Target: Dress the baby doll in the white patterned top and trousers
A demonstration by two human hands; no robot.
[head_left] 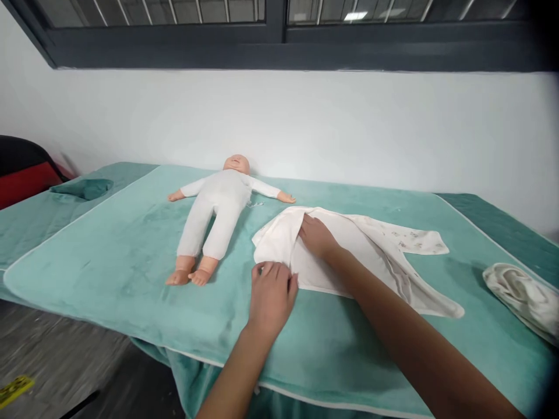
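Observation:
A white baby garment (362,256) lies spread on the teal blanket (122,256). My right hand (317,235) is inside the garment's opening, its fingers tucked under the upper layer of fabric and holding it. My left hand (271,294) presses on the garment's near left edge, fingers curled and pinching the hem. A baby doll (218,215) in a white suit lies on its back to the left of the garment, arms stretched out, feet towards me.
A crumpled white cloth (522,297) lies at the table's right edge. A folded teal cloth (82,187) sits at the far left, beside a red and black object (21,171). A white wall runs behind the table, with dark floor (65,361) below the near edge.

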